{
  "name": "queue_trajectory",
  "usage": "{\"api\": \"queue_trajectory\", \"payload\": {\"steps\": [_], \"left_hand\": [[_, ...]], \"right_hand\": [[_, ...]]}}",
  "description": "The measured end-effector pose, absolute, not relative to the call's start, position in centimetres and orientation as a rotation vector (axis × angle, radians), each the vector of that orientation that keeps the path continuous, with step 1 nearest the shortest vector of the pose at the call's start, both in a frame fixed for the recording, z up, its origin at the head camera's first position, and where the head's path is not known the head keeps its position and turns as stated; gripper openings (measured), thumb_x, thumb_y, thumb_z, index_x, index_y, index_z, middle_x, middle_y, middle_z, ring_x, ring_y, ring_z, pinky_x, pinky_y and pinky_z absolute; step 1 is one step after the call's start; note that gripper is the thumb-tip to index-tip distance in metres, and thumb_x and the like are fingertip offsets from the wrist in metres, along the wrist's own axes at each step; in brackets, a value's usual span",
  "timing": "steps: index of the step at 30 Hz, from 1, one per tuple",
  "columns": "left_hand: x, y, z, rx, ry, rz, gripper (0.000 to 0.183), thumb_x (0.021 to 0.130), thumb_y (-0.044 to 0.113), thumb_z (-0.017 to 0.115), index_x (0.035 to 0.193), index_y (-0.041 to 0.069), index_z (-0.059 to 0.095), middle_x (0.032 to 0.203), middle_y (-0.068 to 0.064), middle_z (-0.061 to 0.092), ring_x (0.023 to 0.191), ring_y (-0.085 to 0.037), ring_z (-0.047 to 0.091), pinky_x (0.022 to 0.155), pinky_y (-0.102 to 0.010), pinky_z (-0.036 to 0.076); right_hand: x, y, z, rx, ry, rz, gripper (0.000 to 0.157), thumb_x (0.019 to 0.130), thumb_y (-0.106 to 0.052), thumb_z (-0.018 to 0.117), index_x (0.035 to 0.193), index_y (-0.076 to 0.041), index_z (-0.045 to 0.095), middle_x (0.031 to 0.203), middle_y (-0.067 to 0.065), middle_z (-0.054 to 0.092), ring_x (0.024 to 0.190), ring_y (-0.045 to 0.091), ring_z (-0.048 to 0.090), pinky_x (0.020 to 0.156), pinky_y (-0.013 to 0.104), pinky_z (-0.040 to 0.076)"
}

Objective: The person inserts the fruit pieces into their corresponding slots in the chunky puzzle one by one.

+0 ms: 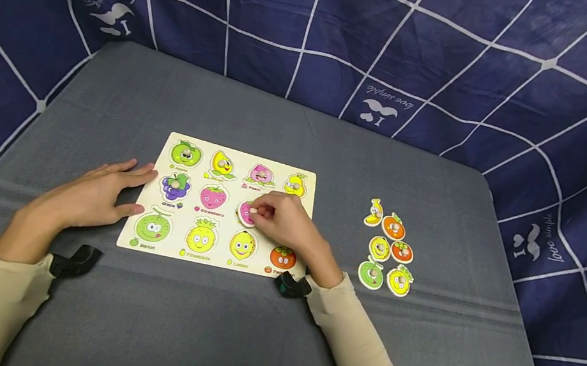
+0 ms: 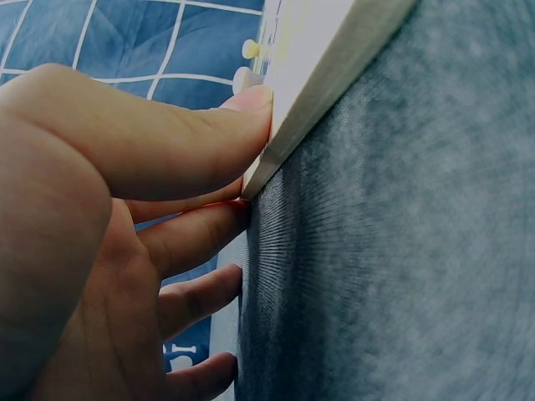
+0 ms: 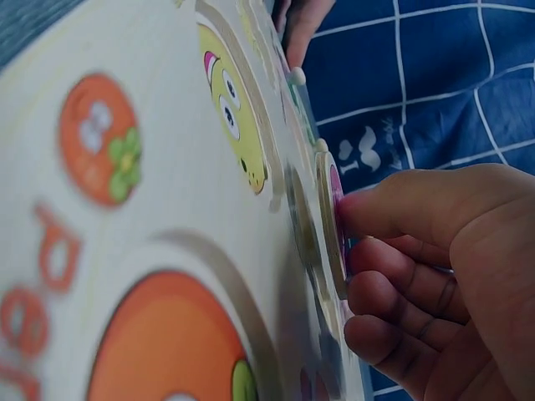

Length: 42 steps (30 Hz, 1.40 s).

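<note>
A wooden fruit puzzle board (image 1: 224,213) lies on the grey cloth, with fruit pictures in rows. My left hand (image 1: 96,195) steadies its left side, fingers extended. In the left wrist view the thumb (image 2: 192,146) presses on the board's edge (image 2: 313,92). My right hand (image 1: 287,221) pinches a pink fruit puzzle piece (image 1: 245,214) at the second row, right of the strawberry piece (image 1: 213,197). The right wrist view shows this pink piece (image 3: 333,221) edge-on, slightly off the board face; its knob is hidden by the fingers.
To the board's right lie several loose pieces: a banana (image 1: 374,213), an orange (image 1: 393,227), a round yellow one (image 1: 379,248), a tomato-like one (image 1: 401,252), a green melon (image 1: 371,274) and a pineapple (image 1: 399,281). A blue gridded cloth (image 1: 274,18) hangs behind the table.
</note>
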<state>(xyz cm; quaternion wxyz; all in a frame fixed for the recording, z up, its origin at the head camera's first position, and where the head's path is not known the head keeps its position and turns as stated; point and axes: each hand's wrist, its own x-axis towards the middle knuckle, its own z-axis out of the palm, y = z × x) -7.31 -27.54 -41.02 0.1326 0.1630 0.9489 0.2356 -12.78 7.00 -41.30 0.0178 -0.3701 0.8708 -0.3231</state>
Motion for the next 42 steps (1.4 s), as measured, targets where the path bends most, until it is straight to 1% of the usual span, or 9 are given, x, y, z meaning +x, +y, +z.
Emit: {"api": "queue_trajectory", "payload": {"steps": [10,20,28,36,42], "left_hand": [[-7.4,-27.7,-41.1,0.456,2.734,0.674,0.075,0.089,0.018,0.074,0.15,-0.004,0.035,0.155,-0.026,0.029,0.142,-0.052,0.02,0.107,-0.073,0.017],[-7.3,-27.6,-40.9,0.464,2.745,0.674,0.074,0.089,0.018,0.074,0.149,-0.003,0.037,0.154,-0.026,0.031,0.142,-0.052,0.021,0.106,-0.073,0.018],[-7.3,-27.5,-40.9,0.464,2.745,0.675,0.073,0.089,0.018,0.074,0.149,-0.003,0.038,0.154,-0.025,0.031,0.142,-0.051,0.021,0.106,-0.073,0.018],[-7.2,-27.5,-40.7,0.465,2.746,0.668,0.073,0.089,0.018,0.074,0.149,-0.003,0.038,0.154,-0.025,0.031,0.142,-0.052,0.022,0.105,-0.074,0.018],[-7.2,-27.4,-40.7,0.463,2.747,0.666,0.073,0.089,0.018,0.074,0.149,-0.003,0.038,0.154,-0.025,0.032,0.142,-0.052,0.021,0.106,-0.073,0.018]], "right_hand": [[-13.0,5.5,-41.1,-1.136,2.657,-1.004,0.004,0.087,-0.009,0.073,0.088,-0.005,0.074,0.07,-0.004,0.059,0.065,0.007,0.051,0.06,0.018,0.042],[-13.1,4.2,-40.9,-1.101,2.675,-0.977,0.003,0.088,-0.012,0.073,0.088,-0.009,0.075,0.068,-0.006,0.058,0.064,0.005,0.051,0.059,0.018,0.042],[-13.3,3.2,-40.9,-1.079,2.626,-1.005,0.005,0.088,-0.011,0.071,0.088,-0.007,0.074,0.07,-0.004,0.058,0.064,0.006,0.051,0.059,0.016,0.042],[-13.5,2.1,-40.7,-1.086,2.605,-0.96,0.005,0.088,-0.011,0.072,0.09,-0.006,0.074,0.071,-0.003,0.06,0.065,0.006,0.052,0.06,0.016,0.042],[-13.6,1.6,-40.5,-1.089,2.594,-0.94,0.006,0.089,-0.01,0.071,0.09,-0.006,0.075,0.07,-0.003,0.06,0.064,0.007,0.052,0.06,0.017,0.041]]}}
